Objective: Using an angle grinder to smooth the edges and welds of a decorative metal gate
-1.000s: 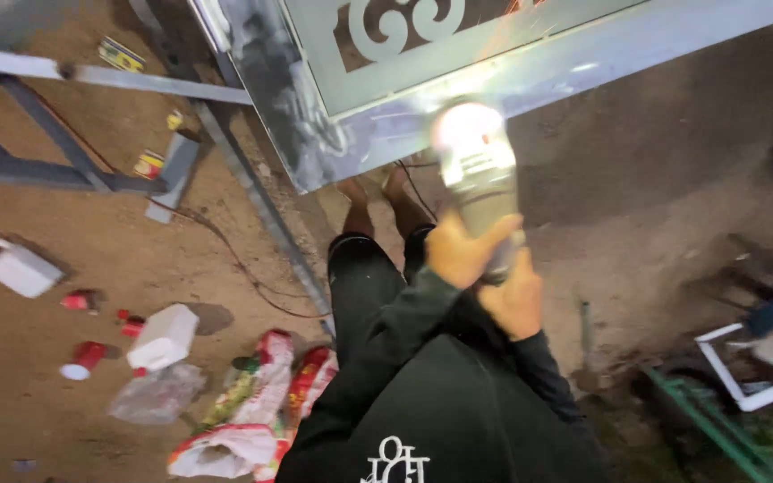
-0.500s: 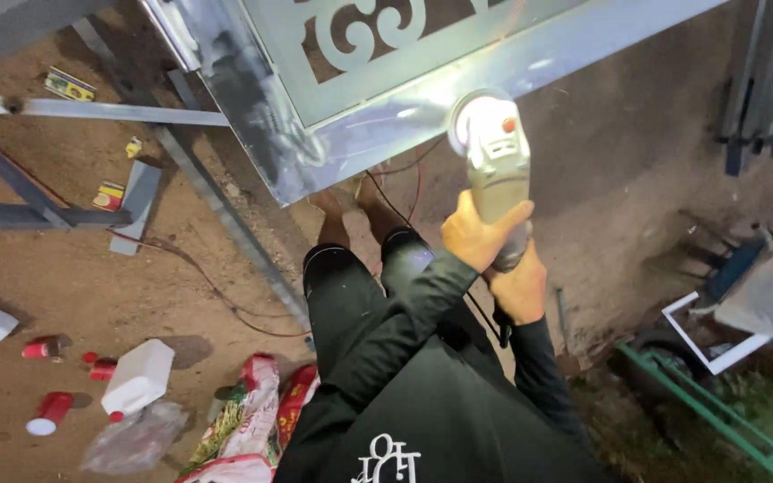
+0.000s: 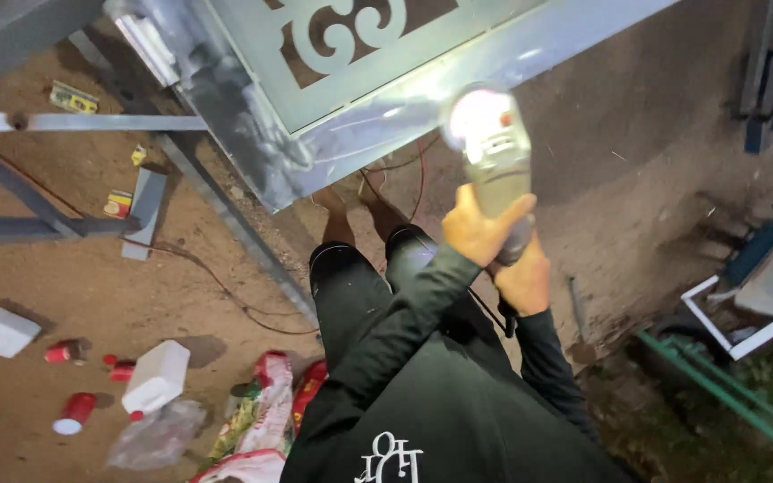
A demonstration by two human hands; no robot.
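Lifted slightly since half a second ago, the grey angle grinder (image 3: pixel 492 152) now glares white at its head, right against the lower rail of the grey ornamental metal panel (image 3: pixel 386 107). Left hand (image 3: pixel 480 225) wraps the tool's body from the front; right hand (image 3: pixel 522 282) has its grip clamped on the rear. White plastic jugs (image 3: pixel 156 376) and red cans (image 3: pixel 73 411) litter the dirt floor (image 3: pixel 91 295) below.

Littered dirt ground (image 3: pixel 181 295), harsh lamplight
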